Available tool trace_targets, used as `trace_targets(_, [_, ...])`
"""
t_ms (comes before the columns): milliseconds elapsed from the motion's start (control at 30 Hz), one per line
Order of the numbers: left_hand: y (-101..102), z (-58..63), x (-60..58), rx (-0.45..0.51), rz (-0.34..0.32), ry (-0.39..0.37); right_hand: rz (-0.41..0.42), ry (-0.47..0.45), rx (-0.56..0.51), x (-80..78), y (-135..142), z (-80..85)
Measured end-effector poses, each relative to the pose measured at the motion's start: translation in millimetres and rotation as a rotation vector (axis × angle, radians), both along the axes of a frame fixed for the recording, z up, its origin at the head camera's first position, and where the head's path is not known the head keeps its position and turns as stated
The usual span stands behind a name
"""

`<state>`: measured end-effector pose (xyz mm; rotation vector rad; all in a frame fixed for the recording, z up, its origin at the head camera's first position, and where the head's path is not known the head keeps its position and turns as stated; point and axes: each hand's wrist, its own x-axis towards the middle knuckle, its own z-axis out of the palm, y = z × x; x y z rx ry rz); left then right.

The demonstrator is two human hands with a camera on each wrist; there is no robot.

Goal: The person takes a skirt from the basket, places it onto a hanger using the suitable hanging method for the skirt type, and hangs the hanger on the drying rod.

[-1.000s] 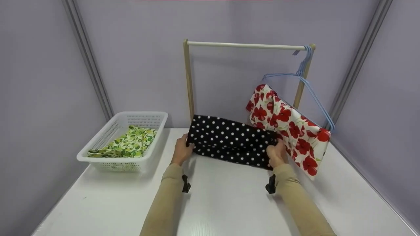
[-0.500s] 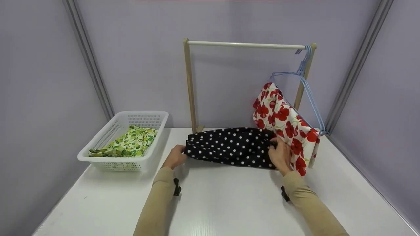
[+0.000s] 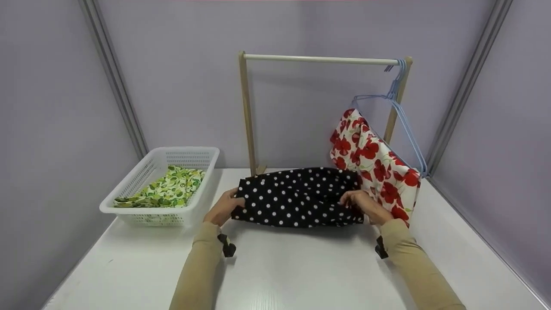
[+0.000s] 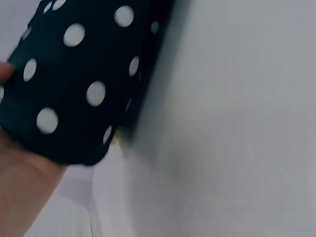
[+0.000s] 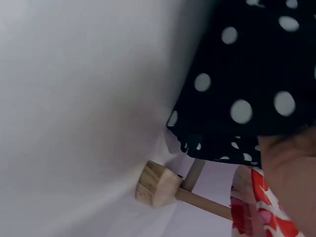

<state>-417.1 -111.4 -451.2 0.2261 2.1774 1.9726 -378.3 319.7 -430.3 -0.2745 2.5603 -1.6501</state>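
- The left hand (image 3: 223, 207) is pinching the left end of the black polka-dot cloth (image 3: 297, 197), just right of the white basket (image 3: 129, 196) holding the green-patterned cloth (image 3: 165, 189).
- The polka-dot cloth is lying folded on the table (image 3: 301, 267), between both hands.
- The right hand (image 3: 363, 206) is gripping its right end, just beside the red-flowered cloth (image 3: 379, 165) hanging on a blue hanger (image 3: 404, 116).

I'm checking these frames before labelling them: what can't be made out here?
- Left hand fingers: head view, tucked under the polka-dot cloth.
- Right hand: right wrist view, cut by the frame edge.
- Basket contents: only the green patterned cloth shows; anything beneath is hidden.
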Motion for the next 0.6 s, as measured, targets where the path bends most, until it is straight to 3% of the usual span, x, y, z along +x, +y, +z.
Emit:
trace_targets(100, [-6.5, -3.8, 4.3, 0.018, -0.105, -0.019, 0.008, -0.093, 0.08, -1.1, -3.7, 1.0])
trace_targets(267, [-17.1, -4.6, 7.8, -0.108, -0.381, 0.144, 0.017, -0.09, 0.322, -11.5, -9.8, -0.9])
trace_targets(333, [-19.5, -3.2, 8.4, -0.192, -0.429, 0.181, 0.014, -0.082, 0.375, -13.9, -12.1, -1.0])
trace_targets(400, [-19.4, -0.5, 9.4, -0.288, -0.369, 0.182, 0.008, -0.103, 0.398, -15.6, -13.7, -0.6])
trace_targets(500, [-16.3, 3.2, 10.8, -0.472, -0.202, 0.171, -0.02, -0.116, 0.445, -18.1, -16.4, -0.8])
trace_targets(567, [-13.0, 6.8, 12.7, -0.591, -0.118, 0.153, -0.071, -0.075, 0.5, -20.3, -17.9, -1.0])
trace_targets(600, [-11.3, 8.2, 13.6, -0.629, -0.108, 0.136, -0.109, -0.05, 0.526, -21.4, -18.6, -1.5])
